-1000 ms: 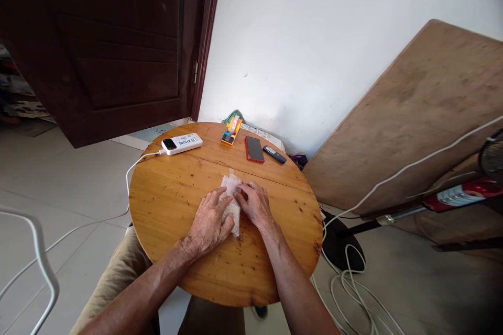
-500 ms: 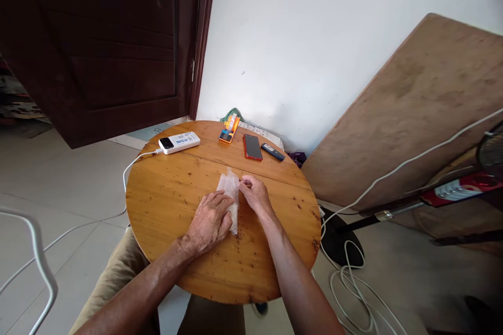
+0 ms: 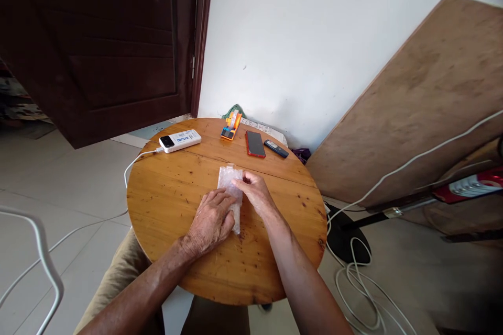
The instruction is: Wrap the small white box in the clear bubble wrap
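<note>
A narrow piece of translucent bubble wrap (image 3: 229, 176) lies on the round wooden table (image 3: 165, 193), in front of me. My left hand (image 3: 211, 220) rests palm down over its lower left part, fingers spread across it. At the upper right edge of the wrap, my right hand (image 3: 253, 191) pinches the plastic between thumb and fingers. A small clear strip stands out at the wrap's top end. Whether anything is inside the wrap cannot be made out.
Along the table's far side are a white power bank (image 3: 183, 140) with a cable, an orange tape dispenser (image 3: 231, 126), a red-edged phone (image 3: 255, 144) and a dark remote-like object (image 3: 275, 148). A brown board (image 3: 412, 89) leans at the right.
My right hand has moved slightly left onto the wrap's upper edge and now grips it. The wrap's upper part looks flatter and wider. My left hand has stayed on it.
</note>
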A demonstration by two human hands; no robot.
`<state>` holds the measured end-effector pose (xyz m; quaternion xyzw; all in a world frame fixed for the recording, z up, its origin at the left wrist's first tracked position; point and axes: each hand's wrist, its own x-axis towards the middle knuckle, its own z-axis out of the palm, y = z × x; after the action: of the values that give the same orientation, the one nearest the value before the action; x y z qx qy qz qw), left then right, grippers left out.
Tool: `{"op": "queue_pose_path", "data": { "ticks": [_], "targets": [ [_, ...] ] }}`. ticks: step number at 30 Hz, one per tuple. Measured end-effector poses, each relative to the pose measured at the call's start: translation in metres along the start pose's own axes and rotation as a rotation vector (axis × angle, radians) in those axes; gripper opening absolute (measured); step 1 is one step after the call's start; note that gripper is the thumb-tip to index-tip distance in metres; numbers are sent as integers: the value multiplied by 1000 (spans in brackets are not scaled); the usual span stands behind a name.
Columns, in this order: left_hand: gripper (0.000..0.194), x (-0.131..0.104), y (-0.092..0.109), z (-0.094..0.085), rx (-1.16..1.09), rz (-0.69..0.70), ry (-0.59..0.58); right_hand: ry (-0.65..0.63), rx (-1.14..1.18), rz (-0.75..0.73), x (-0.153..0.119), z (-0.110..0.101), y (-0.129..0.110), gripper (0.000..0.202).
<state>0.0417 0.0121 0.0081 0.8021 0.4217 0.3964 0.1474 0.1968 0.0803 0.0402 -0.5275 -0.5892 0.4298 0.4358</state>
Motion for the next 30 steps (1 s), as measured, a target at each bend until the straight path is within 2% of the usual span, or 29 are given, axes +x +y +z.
{"op": "queue_pose_path", "data": {
  "ticks": [3, 7, 10, 14, 18, 21, 24, 30],
  "targets": [
    [33, 1, 2, -2, 51, -30, 38, -36, 45, -31, -11, -4, -14, 19],
    [29, 0, 4, -3, 126, -137, 81, -81, -26, -53, -30, -7, -24, 15],
    [36, 0, 4, -1, 118, -239, 146, -56, -116, -137, -48, -5, -26, 12],
    [48, -1, 0, 4, 10, -304, 221, 13, -292, -289, -69, -1, -25, 7],
    [65, 1, -4, 2, -129, -308, 129, 41, -411, -439, -83, 3, -18, 10],
    [47, 2, -7, -1, -256, -257, 43, 55, -436, -506, -91, 6, -11, 13],
    [28, 1, -10, -1, -352, -234, 24, 68, -450, -559, -98, 8, -4, 19],
    [23, -2, -11, -3, -417, -194, -27, 128, -474, -594, -106, 11, 5, 24]
  ]
}}
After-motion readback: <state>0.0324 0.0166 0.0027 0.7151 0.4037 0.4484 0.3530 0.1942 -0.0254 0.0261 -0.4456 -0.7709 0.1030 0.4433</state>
